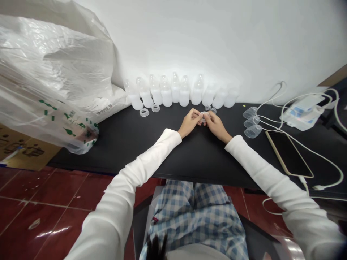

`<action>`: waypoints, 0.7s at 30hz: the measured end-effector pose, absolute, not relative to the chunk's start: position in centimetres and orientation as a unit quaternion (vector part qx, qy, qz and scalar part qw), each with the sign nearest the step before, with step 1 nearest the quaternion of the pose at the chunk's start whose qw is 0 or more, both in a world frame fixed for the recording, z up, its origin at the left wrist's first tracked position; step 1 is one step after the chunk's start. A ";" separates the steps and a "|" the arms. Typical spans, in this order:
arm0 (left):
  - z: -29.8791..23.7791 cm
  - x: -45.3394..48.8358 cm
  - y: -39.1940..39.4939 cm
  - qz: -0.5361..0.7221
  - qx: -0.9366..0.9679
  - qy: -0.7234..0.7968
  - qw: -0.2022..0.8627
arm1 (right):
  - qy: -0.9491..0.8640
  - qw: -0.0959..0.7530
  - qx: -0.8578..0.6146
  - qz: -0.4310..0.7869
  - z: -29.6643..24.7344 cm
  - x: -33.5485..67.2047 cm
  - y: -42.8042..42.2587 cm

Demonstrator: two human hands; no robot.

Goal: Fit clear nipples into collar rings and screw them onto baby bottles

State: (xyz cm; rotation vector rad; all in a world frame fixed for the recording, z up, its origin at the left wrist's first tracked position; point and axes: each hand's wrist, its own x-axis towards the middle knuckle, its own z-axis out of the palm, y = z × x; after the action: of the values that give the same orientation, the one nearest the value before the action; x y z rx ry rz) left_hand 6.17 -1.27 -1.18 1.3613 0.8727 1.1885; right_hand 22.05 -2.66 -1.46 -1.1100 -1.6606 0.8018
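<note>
My left hand (190, 122) and my right hand (215, 125) meet above the black table, fingers pinched on opposite sides of a translucent bottle collar ring (204, 116). Fingertips cover part of that ring. Just behind my right hand lie two small clear pieces that look like bottle nipples (213, 109). Several milky white baby bottles (184, 96) stand upright in a row along the wall. Most carry clear domed caps; the three at the right end, including this bottle (230, 98), show no dome. Two more collar rings (144, 112) rest before the left bottles.
Three clear caps (253, 131) lie to the right, beside white cables (292, 126) and a white power strip (305, 112). A phone (289, 153) lies near the table's front edge. Large plastic bags (67, 61) and a cardboard box (27, 150) occupy the left.
</note>
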 end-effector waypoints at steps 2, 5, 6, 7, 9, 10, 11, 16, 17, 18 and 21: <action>-1.4 6.3 -1.2 0.506 0.568 0.352 0.546 | -0.674 0.483 -0.447 0.337 -1.4 22.1 -2.7; -1.5 6.3 -1.4 0.511 0.582 0.334 0.537 | -0.673 0.491 -0.444 0.331 -1.3 22.0 -2.7; -1.5 6.3 -1.5 0.511 0.589 0.335 0.530 | -0.676 0.490 -0.441 0.329 -1.3 22.0 -2.7; -1.5 6.3 -1.6 0.510 0.595 0.339 0.521 | -0.680 0.489 -0.438 0.327 -1.2 22.0 -2.7; -1.3 6.2 -1.7 0.504 0.609 0.350 0.503 | -0.688 0.488 -0.432 0.319 -1.2 22.0 -2.7; -1.2 6.1 -1.8 0.501 0.616 0.355 0.494 | -0.692 0.488 -0.431 0.313 -1.1 21.9 -2.7; -1.1 6.0 -1.8 0.497 0.623 0.359 0.485 | -0.695 0.488 -0.431 0.306 -1.1 21.9 -2.7; -0.9 5.9 -1.9 0.493 0.651 0.372 0.440 | -0.708 0.468 -0.460 0.263 -1.1 21.9 -3.1; -0.9 5.9 -1.9 0.495 0.655 0.373 0.433 | -0.710 0.465 -0.465 0.254 -1.1 21.9 -3.2; -0.9 5.9 -1.8 0.496 0.659 0.373 0.426 | -0.711 0.463 -0.468 0.247 -1.0 21.9 -3.2; -0.9 5.9 -1.8 0.497 0.666 0.372 0.414 | -0.710 0.467 -0.463 0.253 -1.0 21.9 -3.3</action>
State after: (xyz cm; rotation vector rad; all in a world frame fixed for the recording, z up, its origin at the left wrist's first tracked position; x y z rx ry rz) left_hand 5.88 -1.84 -0.93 1.6731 0.9351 1.2496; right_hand 21.93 -3.30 -0.98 -1.1360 -1.7414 0.6216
